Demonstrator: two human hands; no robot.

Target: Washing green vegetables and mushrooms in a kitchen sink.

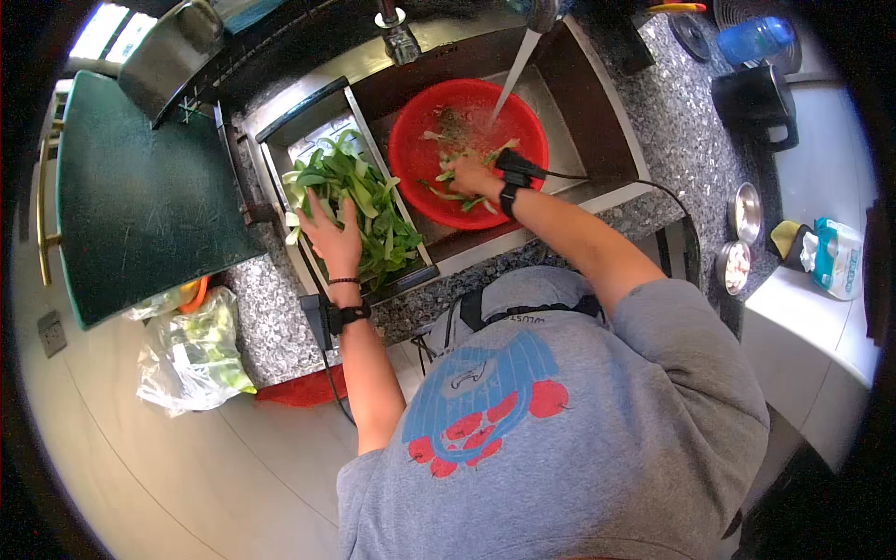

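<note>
My left hand (332, 234) rests with fingers spread on a pile of leafy greens (374, 189) with pale stems. The pile lies in a rectangular metal draining tray (285, 168) set over the left part of the sink. Inside a red plastic basin (413, 192), my right hand (472, 176) is lowered among loose pieces of greens (470, 204). Its fingertips are partly hidden, so whether they grip a piece is unclear. A stream of water (514, 73) runs from the faucet (543, 15) into the basin.
The basin stands in a metal sink (595, 105). A dark green board-like panel (147, 203) is at left, above a clear plastic bag of vegetables (196, 357). On the right are a black pitcher (752, 105), a blue bottle (756, 40), two metal bowls (747, 210) and a wipes pack (840, 259).
</note>
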